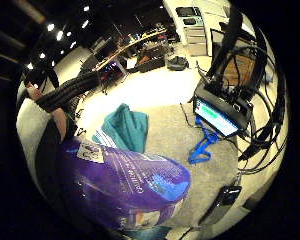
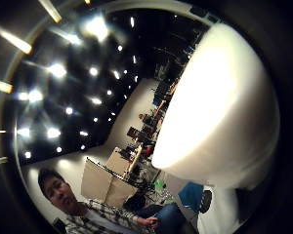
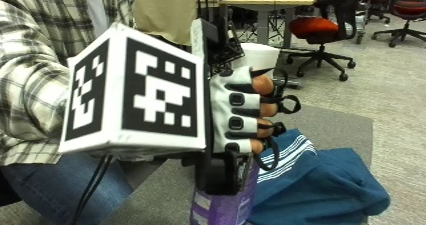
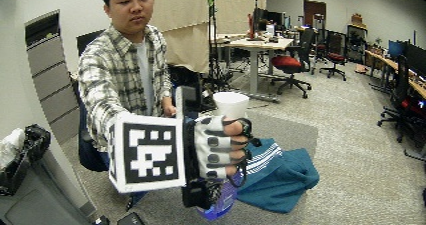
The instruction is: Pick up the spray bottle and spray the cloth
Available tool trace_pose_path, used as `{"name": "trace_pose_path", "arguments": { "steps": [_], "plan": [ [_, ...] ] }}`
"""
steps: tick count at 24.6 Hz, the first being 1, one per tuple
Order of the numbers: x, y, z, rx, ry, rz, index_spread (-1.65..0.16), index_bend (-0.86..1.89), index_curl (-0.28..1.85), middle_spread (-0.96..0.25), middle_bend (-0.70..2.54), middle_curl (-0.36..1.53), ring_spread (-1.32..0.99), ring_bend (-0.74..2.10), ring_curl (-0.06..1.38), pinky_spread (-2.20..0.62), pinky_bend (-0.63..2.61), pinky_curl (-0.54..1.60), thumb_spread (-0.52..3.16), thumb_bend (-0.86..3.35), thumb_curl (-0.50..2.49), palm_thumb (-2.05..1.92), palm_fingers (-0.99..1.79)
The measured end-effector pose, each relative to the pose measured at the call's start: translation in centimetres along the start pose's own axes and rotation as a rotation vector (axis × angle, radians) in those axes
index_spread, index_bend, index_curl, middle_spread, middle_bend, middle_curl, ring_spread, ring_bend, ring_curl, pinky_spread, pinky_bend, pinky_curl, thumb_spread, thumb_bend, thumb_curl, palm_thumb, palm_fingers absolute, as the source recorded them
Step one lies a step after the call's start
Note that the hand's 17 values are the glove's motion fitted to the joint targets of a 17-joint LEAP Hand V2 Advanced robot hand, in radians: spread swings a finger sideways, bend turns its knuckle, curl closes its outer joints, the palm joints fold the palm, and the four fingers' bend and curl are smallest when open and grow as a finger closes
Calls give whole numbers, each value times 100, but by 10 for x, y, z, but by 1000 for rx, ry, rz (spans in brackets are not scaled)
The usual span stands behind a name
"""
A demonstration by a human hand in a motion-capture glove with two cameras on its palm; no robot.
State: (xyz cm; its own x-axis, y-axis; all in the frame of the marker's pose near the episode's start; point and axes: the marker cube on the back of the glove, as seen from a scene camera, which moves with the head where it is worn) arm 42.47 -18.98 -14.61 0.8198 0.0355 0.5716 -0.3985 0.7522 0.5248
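Observation:
My gloved right hand (image 3: 245,110) grips a spray bottle and holds it up above the grey table (image 3: 336,125). The bottle has a white top (image 3: 258,55) above my fingers and a purple body (image 3: 223,207) below them. In the wide outside view the hand (image 4: 219,147) holds the bottle (image 4: 219,207) just beside a teal-blue cloth (image 4: 283,172) with white stripes. The cloth (image 3: 323,185) lies bunched on the table. The purple body (image 1: 125,185) fills much of the little finger side palm view, with the cloth (image 1: 126,127) behind it. The white top (image 2: 219,107) fills the thumb side palm view.
A black device with a lit screen (image 1: 219,114) and cables, a blue lanyard (image 1: 202,148) and a dark phone (image 1: 225,197) lie on the table beyond the cloth. Office chairs (image 3: 323,27) and desks (image 4: 256,45) stand on the floor behind.

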Motion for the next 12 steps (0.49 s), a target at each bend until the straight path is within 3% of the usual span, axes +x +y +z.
{"name": "trace_pose_path", "arguments": {
  "steps": [12],
  "plan": [
    [-25, -6, 47, -234, 282, -137, -30, 17, 50, -17, 48, 51, -21, 56, 46, -13, 48, 35, 17, -3, 78, 109, 124]
  ]
}}
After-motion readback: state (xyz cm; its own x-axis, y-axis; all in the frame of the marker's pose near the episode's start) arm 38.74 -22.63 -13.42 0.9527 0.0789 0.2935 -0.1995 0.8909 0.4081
